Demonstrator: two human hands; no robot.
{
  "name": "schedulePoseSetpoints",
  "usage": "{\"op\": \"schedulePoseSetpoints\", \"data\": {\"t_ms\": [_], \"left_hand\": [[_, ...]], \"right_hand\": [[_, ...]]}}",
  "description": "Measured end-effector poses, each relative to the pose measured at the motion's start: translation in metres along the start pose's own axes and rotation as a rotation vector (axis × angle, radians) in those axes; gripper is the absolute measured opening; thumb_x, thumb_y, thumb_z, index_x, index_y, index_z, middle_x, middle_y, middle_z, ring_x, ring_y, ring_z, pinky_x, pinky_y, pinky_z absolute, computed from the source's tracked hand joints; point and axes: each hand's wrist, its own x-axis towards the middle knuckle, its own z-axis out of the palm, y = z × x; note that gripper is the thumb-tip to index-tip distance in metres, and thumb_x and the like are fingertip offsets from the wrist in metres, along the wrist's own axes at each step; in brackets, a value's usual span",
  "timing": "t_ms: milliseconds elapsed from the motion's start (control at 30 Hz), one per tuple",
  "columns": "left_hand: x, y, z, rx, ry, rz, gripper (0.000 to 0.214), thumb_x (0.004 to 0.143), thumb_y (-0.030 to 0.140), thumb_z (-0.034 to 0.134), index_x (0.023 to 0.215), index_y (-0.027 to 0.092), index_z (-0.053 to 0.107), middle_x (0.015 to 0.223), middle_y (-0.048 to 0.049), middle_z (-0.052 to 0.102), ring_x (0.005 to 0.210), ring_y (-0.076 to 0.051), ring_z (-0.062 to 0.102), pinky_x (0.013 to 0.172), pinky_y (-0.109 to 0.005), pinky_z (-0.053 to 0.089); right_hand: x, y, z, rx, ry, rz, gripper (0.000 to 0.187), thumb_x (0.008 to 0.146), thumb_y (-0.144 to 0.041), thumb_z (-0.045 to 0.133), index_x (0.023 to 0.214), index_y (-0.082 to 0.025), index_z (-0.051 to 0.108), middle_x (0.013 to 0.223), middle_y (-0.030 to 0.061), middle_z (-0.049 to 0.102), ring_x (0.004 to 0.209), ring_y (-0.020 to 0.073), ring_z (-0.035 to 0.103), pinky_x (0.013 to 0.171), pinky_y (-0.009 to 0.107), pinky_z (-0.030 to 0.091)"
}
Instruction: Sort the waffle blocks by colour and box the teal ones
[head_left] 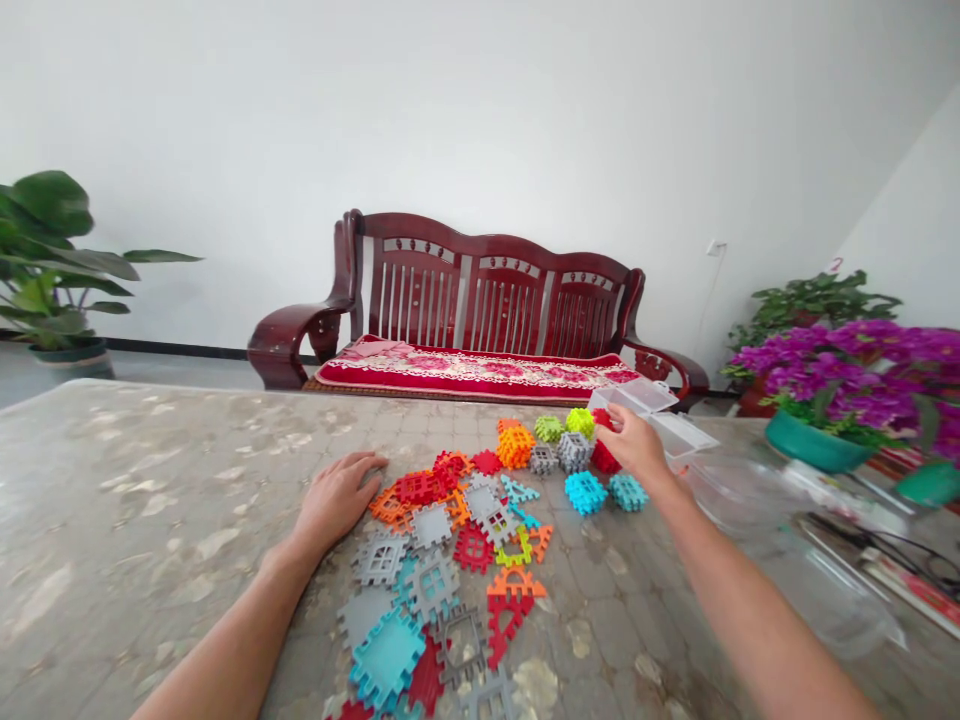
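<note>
My left hand [341,497] lies flat on the table at the left edge of a loose spread of notched plastic building tiles, its fingertips close to the orange tiles [388,508]. My right hand [634,442] reaches to the far right of the tiles, thumb and fingers at a stack of red building tiles [604,455], which it partly hides. Beside that stack stand grey [575,452], yellow-green [580,421] and orange stacks [516,447]. Blue stacks [585,493] sit nearer me. The spread holds grey tiles [433,585], a light-blue tile [388,655] and red triangular tiles [508,625].
Clear plastic containers [840,590] and open translucent lids [684,436] lie on the right of the patterned table [187,500]. Purple flowers in a teal pot [817,442] stand farther right, near dark cables [892,550]. A wooden bench [480,300] stands behind the table.
</note>
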Motion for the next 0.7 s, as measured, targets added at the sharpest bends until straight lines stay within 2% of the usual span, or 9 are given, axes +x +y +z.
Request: {"op": "schedulePoseSetpoints", "data": {"t_ms": [100, 167, 367, 467, 533, 633, 700], "left_hand": [[0.000, -0.001, 0.000, -0.009, 0.012, 0.005, 0.041, 0.087, 0.036, 0.043, 0.117, 0.028, 0.070, 0.134, -0.0032, 0.066, 0.124, -0.022, 0.060, 0.111, -0.036, 0.042], [0.000, -0.001, 0.000, -0.015, 0.016, 0.006, 0.041, 0.087, 0.036, 0.044, 0.117, 0.028, 0.070, 0.133, -0.0033, 0.067, 0.123, -0.022, 0.061, 0.110, -0.037, 0.042], [0.000, 0.001, -0.002, -0.007, 0.011, 0.001, 0.041, 0.087, 0.034, 0.044, 0.117, 0.028, 0.071, 0.132, -0.0028, 0.068, 0.123, -0.022, 0.061, 0.110, -0.035, 0.043], [-0.001, 0.004, -0.004, -0.006, 0.000, 0.001, 0.041, 0.088, 0.035, 0.043, 0.118, 0.027, 0.070, 0.132, -0.0034, 0.067, 0.123, -0.022, 0.061, 0.110, -0.036, 0.043], [-0.001, 0.006, -0.006, 0.002, -0.009, -0.008, 0.041, 0.088, 0.035, 0.042, 0.118, 0.027, 0.070, 0.132, -0.0039, 0.067, 0.123, -0.023, 0.061, 0.110, -0.037, 0.043], [-0.002, 0.010, -0.010, 0.017, -0.023, -0.016, 0.041, 0.089, 0.033, 0.043, 0.118, 0.027, 0.070, 0.134, -0.0038, 0.066, 0.125, -0.023, 0.060, 0.111, -0.036, 0.042], [-0.002, 0.012, -0.011, 0.021, -0.032, -0.021, 0.041, 0.089, 0.031, 0.043, 0.119, 0.027, 0.070, 0.135, -0.0036, 0.066, 0.125, -0.022, 0.059, 0.111, -0.036, 0.041]], "right_hand": [[0.013, 0.015, -0.014, -0.232, -0.045, 0.068, 0.056, 0.081, -0.038, 0.058, 0.134, -0.019, 0.060, 0.124, 0.0139, 0.071, 0.115, 0.0310, 0.065, 0.094, 0.038, 0.050], [0.016, 0.019, -0.016, -0.312, -0.081, 0.093, 0.056, 0.082, -0.038, 0.057, 0.135, -0.019, 0.059, 0.120, 0.0142, 0.072, 0.113, 0.0314, 0.066, 0.090, 0.038, 0.050], [0.014, 0.025, -0.010, -0.382, -0.157, 0.122, 0.068, 0.082, -0.038, 0.054, 0.146, -0.018, 0.048, 0.120, 0.0151, 0.071, 0.112, 0.0333, 0.066, 0.087, 0.040, 0.049], [0.012, 0.022, -0.013, -0.400, -0.177, 0.129, 0.063, 0.083, -0.041, 0.054, 0.143, -0.020, 0.053, 0.123, 0.0139, 0.071, 0.112, 0.0330, 0.066, 0.089, 0.041, 0.049], [0.008, 0.017, -0.017, -0.409, -0.138, 0.099, 0.059, 0.084, -0.041, 0.055, 0.138, -0.019, 0.058, 0.126, 0.0147, 0.069, 0.113, 0.0332, 0.065, 0.091, 0.042, 0.049], [-0.005, 0.002, -0.020, -0.293, -0.043, -0.002, 0.051, 0.083, -0.038, 0.056, 0.129, -0.018, 0.065, 0.126, 0.0145, 0.068, 0.114, 0.0316, 0.063, 0.094, 0.041, 0.048], [-0.025, -0.013, -0.020, -0.023, -0.127, -0.056, 0.045, 0.081, -0.036, 0.058, 0.120, -0.018, 0.069, 0.118, 0.0123, 0.072, 0.106, 0.0274, 0.066, 0.091, 0.038, 0.050]]}}
